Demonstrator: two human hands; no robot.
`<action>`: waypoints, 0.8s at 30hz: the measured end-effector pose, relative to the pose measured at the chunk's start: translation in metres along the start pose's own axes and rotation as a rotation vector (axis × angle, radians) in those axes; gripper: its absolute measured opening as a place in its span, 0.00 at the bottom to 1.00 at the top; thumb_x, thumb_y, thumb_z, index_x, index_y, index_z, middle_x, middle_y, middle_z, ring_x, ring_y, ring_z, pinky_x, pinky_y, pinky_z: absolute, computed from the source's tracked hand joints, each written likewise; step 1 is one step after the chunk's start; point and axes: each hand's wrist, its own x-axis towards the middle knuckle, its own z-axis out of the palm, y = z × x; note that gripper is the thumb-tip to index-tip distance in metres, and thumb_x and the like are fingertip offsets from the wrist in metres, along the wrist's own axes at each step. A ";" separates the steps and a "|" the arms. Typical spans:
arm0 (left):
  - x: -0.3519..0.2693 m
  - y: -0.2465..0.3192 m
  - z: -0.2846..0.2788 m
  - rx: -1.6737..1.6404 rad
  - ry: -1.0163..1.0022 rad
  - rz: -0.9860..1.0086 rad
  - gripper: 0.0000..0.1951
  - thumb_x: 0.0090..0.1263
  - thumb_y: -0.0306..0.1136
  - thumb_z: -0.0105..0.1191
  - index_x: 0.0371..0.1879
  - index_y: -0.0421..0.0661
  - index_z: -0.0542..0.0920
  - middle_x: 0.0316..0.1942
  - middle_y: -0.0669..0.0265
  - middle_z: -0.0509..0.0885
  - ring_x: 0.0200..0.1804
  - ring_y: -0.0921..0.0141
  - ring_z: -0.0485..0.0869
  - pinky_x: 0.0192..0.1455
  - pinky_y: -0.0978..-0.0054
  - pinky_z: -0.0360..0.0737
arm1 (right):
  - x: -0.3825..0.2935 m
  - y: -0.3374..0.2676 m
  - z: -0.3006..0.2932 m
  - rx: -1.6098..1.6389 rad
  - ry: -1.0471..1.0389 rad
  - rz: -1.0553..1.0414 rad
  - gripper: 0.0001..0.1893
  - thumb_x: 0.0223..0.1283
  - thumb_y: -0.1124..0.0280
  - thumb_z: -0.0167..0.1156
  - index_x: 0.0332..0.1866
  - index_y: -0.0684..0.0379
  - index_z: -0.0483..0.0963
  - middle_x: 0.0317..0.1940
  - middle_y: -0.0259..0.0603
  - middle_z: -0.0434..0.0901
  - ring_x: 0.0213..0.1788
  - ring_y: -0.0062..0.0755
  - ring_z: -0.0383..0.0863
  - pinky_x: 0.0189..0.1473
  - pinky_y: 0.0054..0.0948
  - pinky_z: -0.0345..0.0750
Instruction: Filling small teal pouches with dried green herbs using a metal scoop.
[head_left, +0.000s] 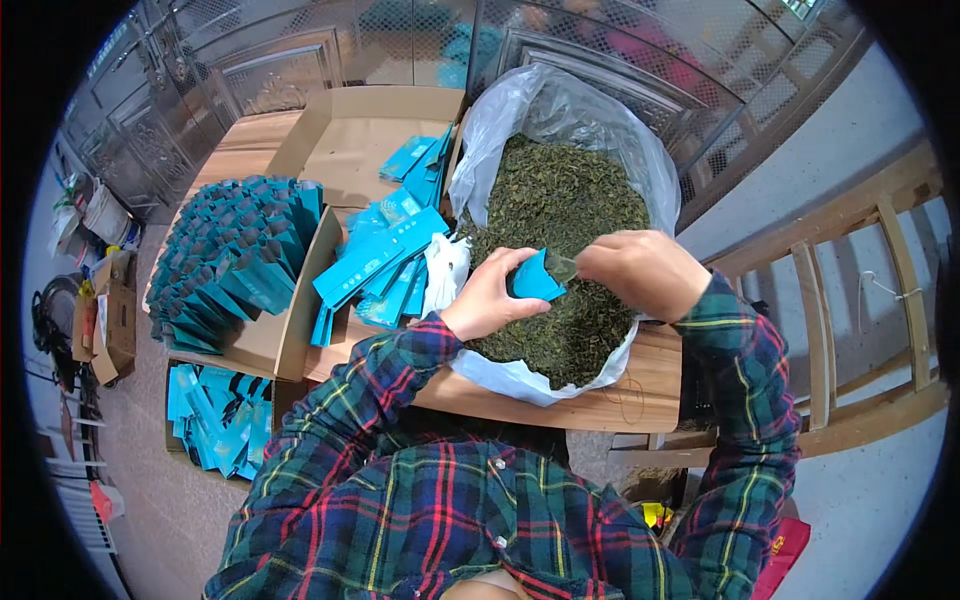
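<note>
My left hand (491, 296) grips a small blue foil packet (534, 279) between thumb and fingers, above a heap of dried green leaves (570, 180) that look like tea. Pinched in my right hand (641, 270) is a small see-through scoop (564, 267), its end close to the packet's edge. Whether leaves lie in the scoop is hard to make out. A large clear plastic bag (660, 161) with its mouth spread wide holds the heap. Left of my left hand, flat blue packets (382, 251) lie in a loose pile beside a bunched white part of the bag (448, 271).
A cardboard tray (296, 330) at left holds many upright blue packets (247, 247). Behind it stands another cardboard tray (352, 154). Below, a box of flat packets (221, 420) sits under the wooden table (600, 409). A wooden frame (817, 322) leans at the right wall.
</note>
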 end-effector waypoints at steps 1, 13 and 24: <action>0.001 -0.001 0.000 0.010 -0.006 0.008 0.35 0.50 0.37 0.69 0.57 0.39 0.69 0.49 0.61 0.70 0.52 0.69 0.73 0.55 0.74 0.71 | 0.007 -0.006 -0.001 -0.068 -0.107 -0.034 0.06 0.48 0.77 0.57 0.34 0.59 0.73 0.27 0.42 0.76 0.33 0.43 0.79 0.35 0.36 0.76; 0.007 0.004 -0.008 -0.111 -0.033 -0.055 0.34 0.52 0.36 0.69 0.57 0.36 0.68 0.49 0.61 0.70 0.51 0.71 0.73 0.56 0.74 0.72 | -0.010 -0.049 -0.023 -0.331 0.069 0.136 0.14 0.45 0.79 0.56 0.41 0.62 0.73 0.38 0.44 0.78 0.40 0.41 0.80 0.42 0.33 0.77; 0.010 0.028 -0.006 -0.255 -0.039 0.084 0.28 0.50 0.26 0.67 0.50 0.42 0.70 0.43 0.68 0.74 0.50 0.74 0.73 0.54 0.76 0.71 | -0.075 -0.030 0.036 -0.121 0.627 0.491 0.06 0.59 0.79 0.56 0.40 0.66 0.76 0.35 0.48 0.81 0.37 0.38 0.81 0.41 0.28 0.76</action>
